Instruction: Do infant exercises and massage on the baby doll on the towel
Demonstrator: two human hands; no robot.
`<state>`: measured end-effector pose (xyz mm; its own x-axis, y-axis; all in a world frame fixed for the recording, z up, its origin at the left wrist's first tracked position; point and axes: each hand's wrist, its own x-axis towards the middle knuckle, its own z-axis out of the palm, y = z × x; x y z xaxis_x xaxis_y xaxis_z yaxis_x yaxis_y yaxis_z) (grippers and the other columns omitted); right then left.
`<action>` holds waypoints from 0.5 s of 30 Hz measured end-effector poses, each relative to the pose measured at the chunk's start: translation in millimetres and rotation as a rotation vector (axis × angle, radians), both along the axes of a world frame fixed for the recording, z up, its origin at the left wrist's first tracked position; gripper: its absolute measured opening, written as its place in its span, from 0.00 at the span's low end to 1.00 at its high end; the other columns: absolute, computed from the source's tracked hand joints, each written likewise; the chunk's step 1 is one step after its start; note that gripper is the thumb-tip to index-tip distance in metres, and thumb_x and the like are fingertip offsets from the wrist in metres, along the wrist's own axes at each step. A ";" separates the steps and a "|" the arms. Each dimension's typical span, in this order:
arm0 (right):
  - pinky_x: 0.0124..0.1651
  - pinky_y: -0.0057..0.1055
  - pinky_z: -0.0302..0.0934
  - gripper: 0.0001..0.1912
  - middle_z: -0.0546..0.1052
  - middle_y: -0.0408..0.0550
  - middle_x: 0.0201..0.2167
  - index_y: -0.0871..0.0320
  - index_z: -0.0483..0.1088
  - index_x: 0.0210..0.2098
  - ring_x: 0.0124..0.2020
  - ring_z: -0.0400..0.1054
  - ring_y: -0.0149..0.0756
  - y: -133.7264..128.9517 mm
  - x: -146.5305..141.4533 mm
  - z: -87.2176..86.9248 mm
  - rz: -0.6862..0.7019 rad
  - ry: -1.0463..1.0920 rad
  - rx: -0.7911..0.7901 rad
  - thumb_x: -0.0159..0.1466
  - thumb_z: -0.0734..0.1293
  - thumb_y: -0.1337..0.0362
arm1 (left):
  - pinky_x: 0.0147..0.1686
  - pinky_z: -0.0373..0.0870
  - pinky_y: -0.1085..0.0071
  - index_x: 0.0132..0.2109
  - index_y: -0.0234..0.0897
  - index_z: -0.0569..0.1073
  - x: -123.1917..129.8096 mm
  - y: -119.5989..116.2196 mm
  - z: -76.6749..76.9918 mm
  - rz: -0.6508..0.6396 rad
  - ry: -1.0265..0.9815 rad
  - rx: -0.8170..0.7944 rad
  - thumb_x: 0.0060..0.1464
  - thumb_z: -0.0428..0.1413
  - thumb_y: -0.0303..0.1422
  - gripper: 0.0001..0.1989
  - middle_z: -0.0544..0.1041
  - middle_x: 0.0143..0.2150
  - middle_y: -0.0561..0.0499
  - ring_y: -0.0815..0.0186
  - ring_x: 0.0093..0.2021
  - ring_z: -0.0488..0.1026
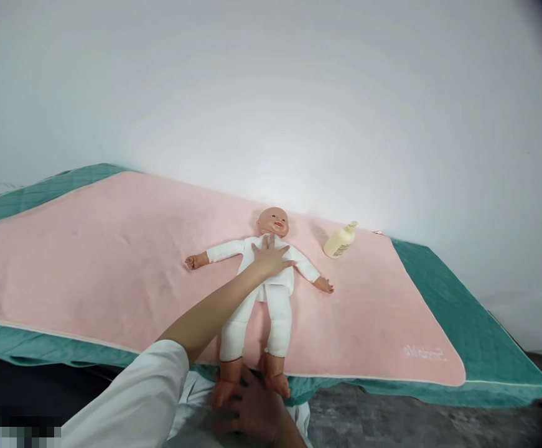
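Note:
A baby doll (279, 311) in a white cloth body lies on its back, arms spread, head toward the wall. My left hand (271, 256) rests flat on its chest with the fingers spread. The doll's feet stick out past the near edge of the pink mat. Just below them, in shadow, is my right hand (256, 407), fingers apart and nothing seen in it. It is near the doll's foot on the left; whether it touches that foot I cannot tell.
The pink mat (112, 249) covers most of a green quilted pad (457, 305). A pale yellow pump bottle (340, 241) stands to the right of the doll's head. Behind rises a white wall (271, 93). Grey floor (368, 417) shows below the near edge.

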<state>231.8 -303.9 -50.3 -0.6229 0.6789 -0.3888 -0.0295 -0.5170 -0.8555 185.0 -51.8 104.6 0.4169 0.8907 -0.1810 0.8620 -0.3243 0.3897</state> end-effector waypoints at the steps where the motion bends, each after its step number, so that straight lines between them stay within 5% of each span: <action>1: 0.50 0.54 0.57 0.31 0.73 0.30 0.58 0.22 0.67 0.50 0.62 0.64 0.49 -2.6 11.4 -4.8 -0.049 0.083 -0.125 0.49 0.57 0.29 | 0.63 0.38 0.33 0.70 0.51 0.56 -8.0 -2.9 -0.7 -0.011 -0.061 0.009 0.59 0.44 0.59 0.36 0.35 0.75 0.42 0.42 0.73 0.30; 6: 0.51 0.50 0.65 0.19 0.81 0.46 0.44 0.45 0.81 0.34 0.55 0.71 0.55 -15.9 98.6 8.0 -0.363 -0.198 -0.177 0.45 0.75 0.44 | 0.67 0.50 0.52 0.63 0.42 0.67 -62.0 -18.9 -16.0 0.134 -0.398 0.207 0.63 0.45 0.50 0.27 0.57 0.71 0.43 0.50 0.71 0.50; 9: 0.50 0.48 0.67 0.22 0.80 0.53 0.45 0.53 0.79 0.43 0.50 0.73 0.51 -10.0 142.4 36.8 -0.405 -0.219 -0.063 0.55 0.71 0.46 | 0.63 0.60 0.57 0.54 0.38 0.74 -87.4 -24.3 -25.7 0.220 -0.577 0.293 0.64 0.44 0.45 0.23 0.70 0.61 0.44 0.56 0.63 0.64; 12: 0.57 0.49 0.64 0.23 0.80 0.58 0.44 0.60 0.78 0.43 0.46 0.76 0.47 23.0 154.5 58.7 -0.649 -0.087 -0.004 0.59 0.69 0.47 | 0.61 0.63 0.58 0.51 0.37 0.75 -91.8 -24.5 -27.0 0.228 -0.616 0.338 0.63 0.45 0.43 0.21 0.73 0.57 0.44 0.57 0.59 0.68; 15: 0.66 0.41 0.55 0.21 0.75 0.54 0.55 0.57 0.76 0.47 0.58 0.69 0.42 78.3 138.3 66.1 -0.866 0.220 0.040 0.57 0.72 0.56 | 0.63 0.61 0.58 0.55 0.37 0.73 -77.8 -19.1 -22.2 0.117 -0.547 0.355 0.63 0.46 0.41 0.20 0.71 0.60 0.44 0.57 0.61 0.66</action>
